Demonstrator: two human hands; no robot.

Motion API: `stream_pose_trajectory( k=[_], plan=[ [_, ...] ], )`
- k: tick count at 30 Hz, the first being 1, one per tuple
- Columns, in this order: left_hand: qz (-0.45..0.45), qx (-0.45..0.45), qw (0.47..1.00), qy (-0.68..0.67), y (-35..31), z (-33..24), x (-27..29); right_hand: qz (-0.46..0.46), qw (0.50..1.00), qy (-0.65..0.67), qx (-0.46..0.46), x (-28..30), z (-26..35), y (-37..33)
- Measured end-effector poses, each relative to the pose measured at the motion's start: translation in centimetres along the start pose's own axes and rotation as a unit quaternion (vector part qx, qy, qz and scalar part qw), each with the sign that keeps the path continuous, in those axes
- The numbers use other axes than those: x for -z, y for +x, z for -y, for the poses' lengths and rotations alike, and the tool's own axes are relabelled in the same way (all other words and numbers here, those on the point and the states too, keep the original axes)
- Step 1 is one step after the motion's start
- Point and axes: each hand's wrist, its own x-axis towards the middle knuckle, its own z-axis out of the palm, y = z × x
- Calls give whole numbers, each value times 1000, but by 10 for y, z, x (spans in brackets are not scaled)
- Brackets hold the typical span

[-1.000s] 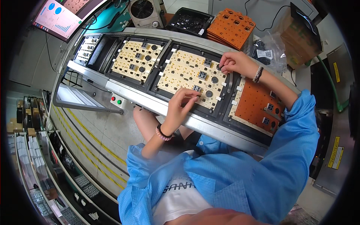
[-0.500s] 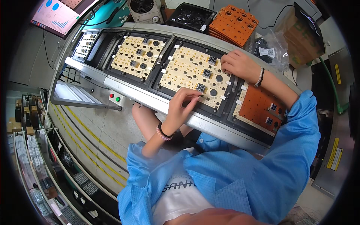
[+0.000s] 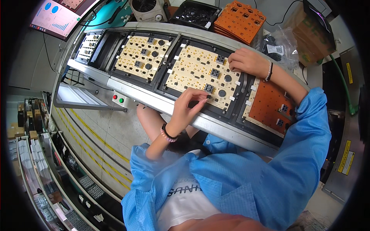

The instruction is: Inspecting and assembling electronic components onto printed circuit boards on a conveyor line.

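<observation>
A beige circuit board (image 3: pixel 185 71) lies in a black carrier frame (image 3: pixel 157 85) on the conveyor in front of me. Dark display blocks (image 3: pixel 215 72) and round black parts (image 3: pixel 227 78) stand along its right side. At the board's near right part, my left hand (image 3: pixel 188 107) pinches a small black component (image 3: pixel 209 97) between thumb and forefinger, close to the nearest display block. My right hand (image 3: pixel 248 63) is curled over the board's far right corner, fingers bent together; what its fingertips hold, if anything, is hidden.
More boards sit in frames to the left (image 3: pixel 140 56); one under an orange plate (image 3: pixel 268 109) lies at right. Behind the conveyor are a black tray of small parts (image 3: pixel 194 15), stacked orange plates (image 3: pixel 241 19) and a plastic bag (image 3: pixel 275 48). A button box (image 3: pixel 118 99) hangs at the front rail.
The boards show slightly farther right in the picture. My left hand has shifted a little right, still pinching, and the black component shows more clearly. The right hand stays near the far corner.
</observation>
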Motion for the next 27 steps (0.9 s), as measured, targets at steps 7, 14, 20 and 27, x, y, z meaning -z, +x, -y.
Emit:
stream_pose_trajectory(
  k=[7,14,20,27],
  plan=[
    [43,-171,953,245,17,-10,-12,-23,943,273,-189,13,-4,-6],
    [104,-171,917,346,25,-12,-24,-74,834,449,-313,20,25,3],
    [122,-211,870,429,28,-16,-28,-109,830,446,-316,27,44,9],
    [127,-204,867,437,29,-18,-29,-53,836,453,-303,16,46,5]
  ],
)
